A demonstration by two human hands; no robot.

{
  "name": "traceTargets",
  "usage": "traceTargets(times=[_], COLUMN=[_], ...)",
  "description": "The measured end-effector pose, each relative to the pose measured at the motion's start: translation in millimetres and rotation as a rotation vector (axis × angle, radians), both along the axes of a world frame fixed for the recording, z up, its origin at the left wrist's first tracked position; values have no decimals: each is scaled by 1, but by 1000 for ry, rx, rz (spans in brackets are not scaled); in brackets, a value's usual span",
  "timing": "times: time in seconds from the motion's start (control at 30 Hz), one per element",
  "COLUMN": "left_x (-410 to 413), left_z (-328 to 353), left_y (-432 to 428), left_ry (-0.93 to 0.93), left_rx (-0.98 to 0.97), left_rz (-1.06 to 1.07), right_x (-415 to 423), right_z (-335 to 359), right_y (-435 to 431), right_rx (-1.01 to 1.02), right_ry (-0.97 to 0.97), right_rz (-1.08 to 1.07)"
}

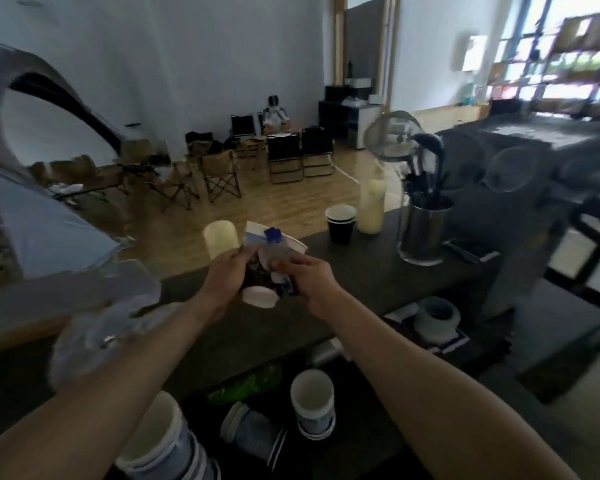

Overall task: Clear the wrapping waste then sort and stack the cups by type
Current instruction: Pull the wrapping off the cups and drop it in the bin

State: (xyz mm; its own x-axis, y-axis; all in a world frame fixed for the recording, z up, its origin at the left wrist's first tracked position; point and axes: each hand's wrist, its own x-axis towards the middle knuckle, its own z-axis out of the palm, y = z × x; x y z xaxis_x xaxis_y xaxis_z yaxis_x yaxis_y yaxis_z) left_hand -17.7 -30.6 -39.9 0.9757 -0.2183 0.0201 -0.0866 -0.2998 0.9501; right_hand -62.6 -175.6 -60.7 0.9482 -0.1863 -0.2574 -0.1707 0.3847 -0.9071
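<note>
I'm holding printed cups [260, 296] centre frame, long axis tilting up-frame, base nearest me, left hand [224, 275] and right hand [310, 277] fingers clamping opposite sides

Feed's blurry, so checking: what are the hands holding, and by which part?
One printed cup, base toward the camera: the left hand grips its left side, the right hand its right side.

A white wall [187, 64] fills the upper left and centre of the frame, above a light wooden floor [291, 202]. Black folding chairs [302, 157] and tan camp chairs [219, 174] cluster mid-frame near the wall, left of a dark cabinet [336, 116]. Bright daylight blows out the gridded windows [568, 64] at upper right.
</note>
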Motion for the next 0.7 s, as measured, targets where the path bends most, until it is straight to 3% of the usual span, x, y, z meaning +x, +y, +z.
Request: traceTargets(times=[0.17,0.4,0.5,0.6,0.7], left_x=[-42,-153,-178,-193,-196], left_z=[-35,-118,-164,-208,-244], left_y=[-145,-324,-376,-406,-417], left_ry=[54,178,315,572,650], left_rx=[127,337,497,563,607], left_rz=[-395,-857,-898,-914,-930], right_x=[-83,-244,-284,-302,-300], right_z=[-59,-143,-184,-226,-258], right_y=[-111,-258,-305,-333,-346], right_rx=[-227,-514,-585,-703,-1029], right_ry=[-107,190,450,673,821], right_rz=[-465,-772,-804,-692,-461])
